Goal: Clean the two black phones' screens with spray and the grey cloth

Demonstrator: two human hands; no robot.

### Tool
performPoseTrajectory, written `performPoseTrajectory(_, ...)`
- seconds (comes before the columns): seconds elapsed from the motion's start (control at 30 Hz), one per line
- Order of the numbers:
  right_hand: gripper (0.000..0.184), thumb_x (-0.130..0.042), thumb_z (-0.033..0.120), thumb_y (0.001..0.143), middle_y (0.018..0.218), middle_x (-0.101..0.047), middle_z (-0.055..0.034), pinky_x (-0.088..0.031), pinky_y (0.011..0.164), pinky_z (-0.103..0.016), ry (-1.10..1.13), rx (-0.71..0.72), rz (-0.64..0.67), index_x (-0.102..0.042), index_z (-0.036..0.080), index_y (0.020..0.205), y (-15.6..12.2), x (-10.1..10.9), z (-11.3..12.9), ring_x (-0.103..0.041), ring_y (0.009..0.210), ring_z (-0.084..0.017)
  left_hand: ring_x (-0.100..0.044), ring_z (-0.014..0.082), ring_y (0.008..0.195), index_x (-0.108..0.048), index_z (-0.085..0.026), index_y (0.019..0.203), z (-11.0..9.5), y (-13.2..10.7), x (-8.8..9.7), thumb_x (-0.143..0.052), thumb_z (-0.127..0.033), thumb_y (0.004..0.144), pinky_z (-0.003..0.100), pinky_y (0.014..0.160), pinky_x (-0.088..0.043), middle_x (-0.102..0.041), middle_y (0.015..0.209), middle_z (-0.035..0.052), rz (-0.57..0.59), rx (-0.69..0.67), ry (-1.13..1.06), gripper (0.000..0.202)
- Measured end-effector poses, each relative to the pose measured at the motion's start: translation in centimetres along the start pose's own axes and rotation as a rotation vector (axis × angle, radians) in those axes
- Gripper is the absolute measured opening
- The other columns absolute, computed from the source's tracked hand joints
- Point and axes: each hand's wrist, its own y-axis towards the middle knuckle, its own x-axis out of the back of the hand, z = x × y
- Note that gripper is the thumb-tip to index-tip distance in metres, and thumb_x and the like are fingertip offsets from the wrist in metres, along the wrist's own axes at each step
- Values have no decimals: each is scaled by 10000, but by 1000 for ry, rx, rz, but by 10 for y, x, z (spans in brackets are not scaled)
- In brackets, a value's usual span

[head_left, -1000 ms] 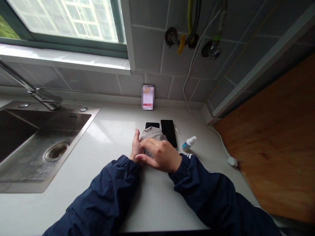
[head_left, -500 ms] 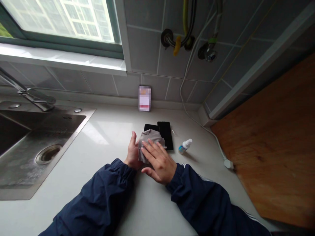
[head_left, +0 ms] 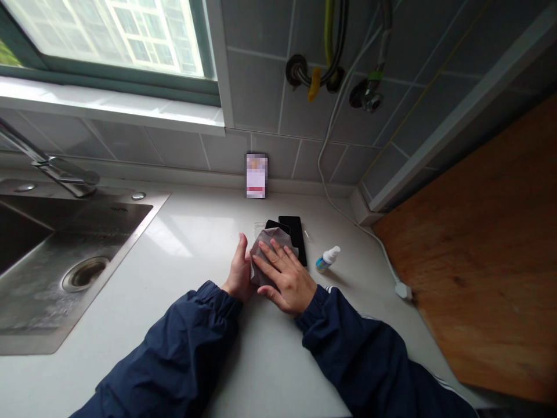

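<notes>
Bright, flat daylight from the window [head_left: 108, 40] washed out the buildings beyond the glass and laid a pale glare on the white countertop [head_left: 187, 235], while shadows stayed soft, the grey cloth [head_left: 270, 255] looked fairly sharp, and the tiled wall [head_left: 256, 87] bowed towards the distorted edges.

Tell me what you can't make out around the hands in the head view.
Smaller black phone: lower part hidden by the grey cloth and right hand.
Larger black phone: lower left hidden by the grey cloth.
Upright card: print blurred.
Spray bottle: label too small to read.
Steel sink: left part cut off by the picture's edge.
</notes>
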Motion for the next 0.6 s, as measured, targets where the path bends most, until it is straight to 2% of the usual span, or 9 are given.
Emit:
performPoseTrajectory(0.23, 842, -401, 639, 1059, 1736, -211, -174, -283, 1281, -584, -11, 2, -44, -250, 69, 1660, -3, -8, -4, -75, 1642, -335, -655, 362, 1299, -555, -99, 1497, -2, -3, -8, -278, -732, 1013, 524, 1169, -449, -752, 1255, 199, -16, 54, 2, 844)
performPoseTrajectory(0.33, 844, -416, 633, 1058, 1736, -205, -179, -271, 1286, -582, -21, 15, -43, -239, 73, 1664, -3, -8, -4, -42, 1644, -329, -655, 366, 1297, -564, -69, 1480, -3, -3, -8, -298, -749, 1000, 521, 1160, -459, -756, 1236, 212, -42, 62, -10, 875)
performPoseTrajectory(0.47, 840, -401, 644, 1057, 1732, -228, -173, -266, 1287, -585, -30, 14, -49, -232, 97, 1671, -2, -5, -5, -70, 1643, -330, -652, 361, 1306, -563, -94, 1492, -5, -4, -5, -347, -746, 994, 512, 1166, -455, -751, 1262, 198, 22, 68, -3, 849)
performPoseTrajectory(0.6, 825, -373, 638, 1067, 1736, -221, -168, -267, 1288, -574, -29, -12, -101, -205, 113, 1680, -2, -5, -5, -73, 1643, -327, -619, 340, 1353, -517, -111, 1542, -5, -4, -5, -285, -712, 1026, 495, 1208, -408, -721, 1339, 188, 96, 52, 13, 826)
